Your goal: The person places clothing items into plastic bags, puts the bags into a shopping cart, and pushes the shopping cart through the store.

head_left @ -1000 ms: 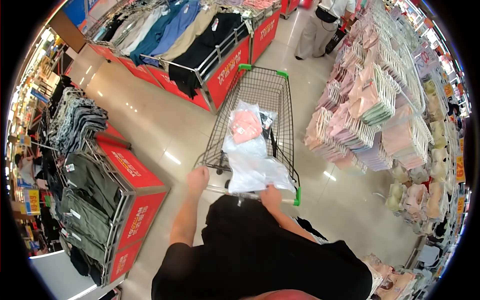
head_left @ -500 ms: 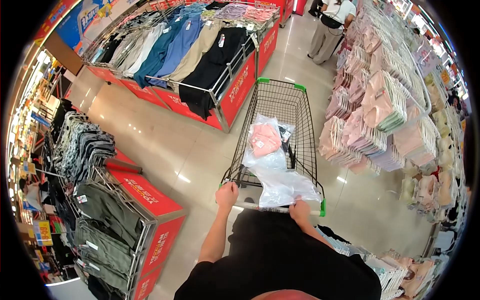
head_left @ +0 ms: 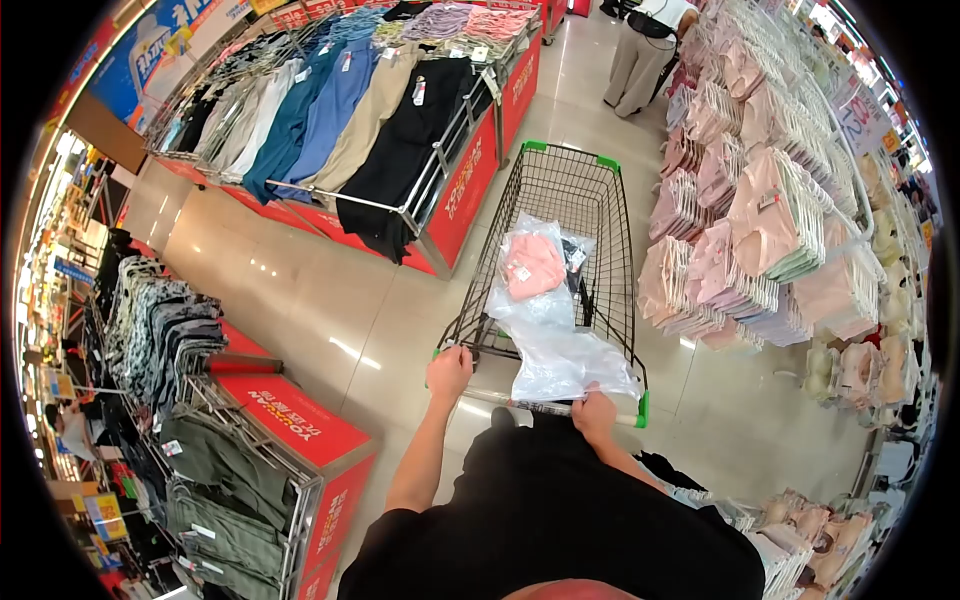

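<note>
we have both hands on the cart (head_left: 560, 185) – left hand (head_left: 450, 370) closed in a fist around the left end of the handle (head_left: 548, 407), right hand (head_left: 594, 412) curled at the handle's right part, by the edge of a clear plastic bag (head_left: 572, 362). we can't tell if those fingers grip the bag too. the cart sits right in front of us, bag lying at its near end, pink clothing (head_left: 533, 266) in clear wrap farther in, black packet (head_left: 574, 258) just beside it. we see a red bin (head_left: 455, 215) of pants ahead-left, another red stand (head_left: 305, 420) lower left, pale clothes on hangers (head_left: 770, 215) at right – and a person (head_left: 640, 65) standing farther ahead.
</note>
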The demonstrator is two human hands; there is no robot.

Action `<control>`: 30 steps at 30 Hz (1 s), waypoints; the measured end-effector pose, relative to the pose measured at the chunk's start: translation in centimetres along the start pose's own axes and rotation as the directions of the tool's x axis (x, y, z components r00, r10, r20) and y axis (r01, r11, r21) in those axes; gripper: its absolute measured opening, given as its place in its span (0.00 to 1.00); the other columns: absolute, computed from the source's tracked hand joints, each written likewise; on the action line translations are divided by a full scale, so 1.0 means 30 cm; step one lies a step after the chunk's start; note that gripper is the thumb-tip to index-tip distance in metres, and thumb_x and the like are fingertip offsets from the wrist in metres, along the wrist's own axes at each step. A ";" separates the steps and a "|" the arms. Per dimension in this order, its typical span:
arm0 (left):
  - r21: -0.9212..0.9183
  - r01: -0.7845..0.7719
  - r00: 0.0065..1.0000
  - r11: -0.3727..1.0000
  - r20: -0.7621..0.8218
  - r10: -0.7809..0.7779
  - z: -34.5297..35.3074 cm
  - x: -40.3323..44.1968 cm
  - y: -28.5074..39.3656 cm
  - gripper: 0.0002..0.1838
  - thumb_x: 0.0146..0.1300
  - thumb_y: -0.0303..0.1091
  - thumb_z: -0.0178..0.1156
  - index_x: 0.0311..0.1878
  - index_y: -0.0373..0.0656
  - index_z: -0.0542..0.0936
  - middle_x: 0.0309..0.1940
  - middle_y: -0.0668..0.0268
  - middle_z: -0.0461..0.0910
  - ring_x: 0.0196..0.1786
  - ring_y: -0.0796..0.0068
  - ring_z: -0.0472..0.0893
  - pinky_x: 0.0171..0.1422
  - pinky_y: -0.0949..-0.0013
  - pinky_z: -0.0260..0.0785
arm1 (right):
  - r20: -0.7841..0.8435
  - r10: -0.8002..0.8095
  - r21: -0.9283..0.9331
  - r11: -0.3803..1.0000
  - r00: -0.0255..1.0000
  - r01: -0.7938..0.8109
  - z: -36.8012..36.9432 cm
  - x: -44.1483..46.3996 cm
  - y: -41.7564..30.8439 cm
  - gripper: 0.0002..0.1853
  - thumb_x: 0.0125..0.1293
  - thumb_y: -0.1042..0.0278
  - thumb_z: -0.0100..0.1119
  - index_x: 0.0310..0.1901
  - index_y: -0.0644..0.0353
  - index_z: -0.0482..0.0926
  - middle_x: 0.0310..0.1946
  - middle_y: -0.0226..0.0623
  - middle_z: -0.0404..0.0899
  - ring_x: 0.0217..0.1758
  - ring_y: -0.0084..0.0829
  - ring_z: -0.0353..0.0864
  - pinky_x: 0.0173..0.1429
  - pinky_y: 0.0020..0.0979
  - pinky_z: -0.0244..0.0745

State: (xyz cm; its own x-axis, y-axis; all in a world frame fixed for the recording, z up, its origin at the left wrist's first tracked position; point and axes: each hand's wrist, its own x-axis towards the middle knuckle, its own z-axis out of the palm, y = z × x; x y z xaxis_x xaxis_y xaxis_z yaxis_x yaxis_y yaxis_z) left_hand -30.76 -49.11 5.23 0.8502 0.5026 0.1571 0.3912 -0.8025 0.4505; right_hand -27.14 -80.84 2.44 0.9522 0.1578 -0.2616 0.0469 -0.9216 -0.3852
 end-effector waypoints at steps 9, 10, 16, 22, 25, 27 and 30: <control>0.033 -0.026 0.998 0.999 0.051 0.024 0.120 0.277 0.122 0.11 0.60 0.36 0.58 0.23 0.43 0.77 0.19 0.59 0.79 0.24 0.56 0.79 0.29 0.55 0.71 | 0.031 -0.006 -0.027 1.000 1.000 0.006 -0.106 0.332 -0.005 0.21 0.60 0.56 0.53 0.49 0.63 0.76 0.26 0.52 0.81 0.31 0.55 0.82 0.39 0.52 0.75; 0.046 -0.014 0.998 0.999 0.069 0.011 0.133 0.304 0.136 0.11 0.59 0.36 0.59 0.23 0.44 0.78 0.19 0.59 0.78 0.24 0.56 0.79 0.29 0.55 0.71 | 0.032 -0.017 -0.035 0.999 0.999 0.018 -0.116 0.373 0.010 0.21 0.60 0.56 0.53 0.49 0.63 0.76 0.26 0.52 0.81 0.31 0.55 0.82 0.39 0.52 0.75; 0.039 -0.034 0.987 0.999 0.157 0.027 0.176 0.324 0.209 0.11 0.57 0.36 0.58 0.21 0.44 0.78 0.20 0.59 0.79 0.27 0.55 0.80 0.30 0.55 0.72 | 0.233 -0.098 -0.039 0.993 0.968 0.110 -0.185 0.551 0.075 0.17 0.62 0.58 0.51 0.48 0.60 0.72 0.26 0.57 0.80 0.32 0.59 0.80 0.41 0.54 0.74; 0.048 0.092 0.979 0.995 0.179 -0.099 0.211 0.204 0.300 0.12 0.56 0.38 0.57 0.21 0.43 0.78 0.21 0.58 0.80 0.26 0.54 0.80 0.32 0.53 0.73 | 0.388 -0.173 -0.062 0.975 0.906 0.213 -0.221 0.614 0.220 0.17 0.63 0.59 0.49 0.51 0.57 0.69 0.31 0.56 0.81 0.36 0.58 0.81 0.44 0.56 0.73; 0.056 0.157 0.973 0.986 0.163 -0.165 0.218 0.136 0.339 0.11 0.55 0.38 0.57 0.21 0.44 0.78 0.21 0.58 0.80 0.26 0.54 0.80 0.33 0.53 0.74 | 0.432 -0.263 -0.010 0.955 0.863 0.296 -0.219 0.635 0.302 0.17 0.63 0.59 0.48 0.50 0.57 0.69 0.34 0.58 0.81 0.40 0.58 0.80 0.46 0.56 0.72; 0.044 0.140 0.987 0.989 0.078 -0.143 0.209 0.111 0.370 0.12 0.55 0.37 0.57 0.19 0.43 0.77 0.18 0.59 0.78 0.23 0.56 0.79 0.28 0.55 0.72 | 0.436 -0.315 0.016 0.939 0.843 0.343 -0.222 0.658 0.340 0.17 0.63 0.59 0.48 0.50 0.57 0.70 0.36 0.58 0.80 0.42 0.59 0.80 0.48 0.56 0.72; 0.028 0.183 0.982 0.983 0.048 -0.184 0.221 0.055 0.404 0.11 0.55 0.37 0.58 0.20 0.44 0.77 0.19 0.60 0.79 0.23 0.57 0.80 0.30 0.55 0.73 | 0.469 -0.354 0.027 0.921 0.809 0.388 -0.222 0.679 0.391 0.17 0.63 0.60 0.48 0.51 0.58 0.71 0.34 0.58 0.80 0.39 0.59 0.80 0.49 0.56 0.72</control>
State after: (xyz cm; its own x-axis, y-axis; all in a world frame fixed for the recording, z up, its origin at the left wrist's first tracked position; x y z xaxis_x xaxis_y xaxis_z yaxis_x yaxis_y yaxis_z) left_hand -22.30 -60.14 5.12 0.7795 0.6258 0.0292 0.5499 -0.7057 0.4467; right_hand -5.20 -90.81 -1.51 0.6121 0.6206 -0.4901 0.4047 -0.7783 -0.4802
